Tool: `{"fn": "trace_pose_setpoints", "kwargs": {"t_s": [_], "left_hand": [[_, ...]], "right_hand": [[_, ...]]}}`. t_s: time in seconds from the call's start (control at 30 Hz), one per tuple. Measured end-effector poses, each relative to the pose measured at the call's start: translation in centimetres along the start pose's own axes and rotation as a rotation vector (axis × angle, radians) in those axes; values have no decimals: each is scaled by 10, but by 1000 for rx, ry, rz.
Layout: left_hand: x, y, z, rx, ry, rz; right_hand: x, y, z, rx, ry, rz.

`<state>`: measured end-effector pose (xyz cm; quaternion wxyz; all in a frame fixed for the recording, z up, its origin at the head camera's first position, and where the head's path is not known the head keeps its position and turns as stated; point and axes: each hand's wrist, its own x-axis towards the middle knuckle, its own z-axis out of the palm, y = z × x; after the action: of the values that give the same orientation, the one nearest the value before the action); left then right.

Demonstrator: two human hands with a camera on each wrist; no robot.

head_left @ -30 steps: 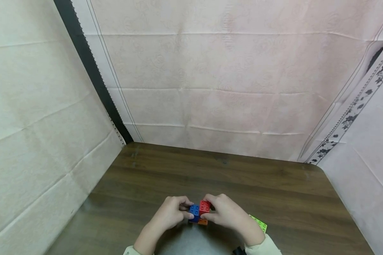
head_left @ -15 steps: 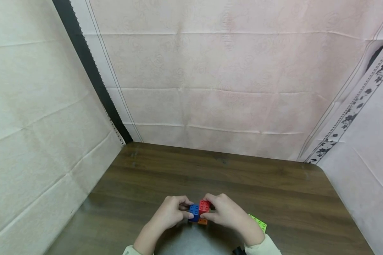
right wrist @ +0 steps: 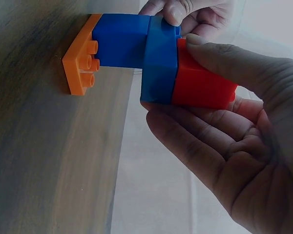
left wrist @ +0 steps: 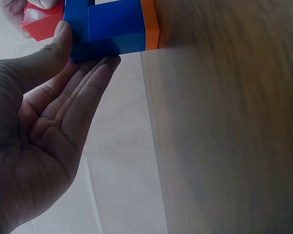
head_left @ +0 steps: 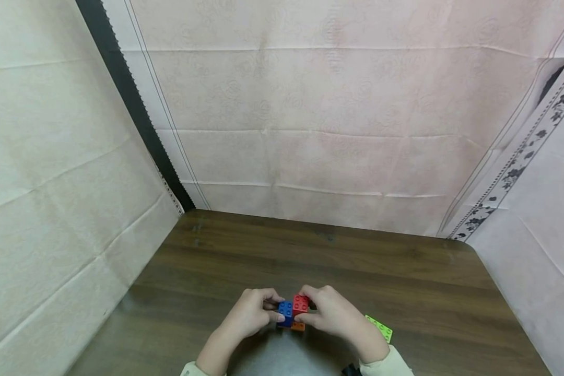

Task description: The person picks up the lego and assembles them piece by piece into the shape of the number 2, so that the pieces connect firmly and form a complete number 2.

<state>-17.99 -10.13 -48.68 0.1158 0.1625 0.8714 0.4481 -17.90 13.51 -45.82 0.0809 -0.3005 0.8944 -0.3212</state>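
A small stack of toy building bricks stands on the table between both hands. At its base lies a flat orange brick, with a blue brick on top of it. A second blue brick sits above, jutting out to one side, and bears a red brick. The left hand pinches the upper blue brick between thumb and fingers. From the other side, the right hand holds the red brick, thumb on one face and fingers on the opposite one.
A lime green brick lies on the wooden table, partly behind the right forearm. A black object shows at the bottom edge near the right sleeve. Pale cloth hangs behind the table and along both sides.
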Motion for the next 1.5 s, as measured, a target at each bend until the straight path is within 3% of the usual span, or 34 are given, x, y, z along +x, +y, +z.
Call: {"fn": "trace_pose_setpoints", "kwargs": {"t_s": [0.77,1.5], "left_hand": [[0,2,0,-37,-8,26],[1,-2,1,-15,-3,18]], "right_hand": [[-4,-4,5,-13,47,-32],[-4,0,5,3,38,-46]]}}
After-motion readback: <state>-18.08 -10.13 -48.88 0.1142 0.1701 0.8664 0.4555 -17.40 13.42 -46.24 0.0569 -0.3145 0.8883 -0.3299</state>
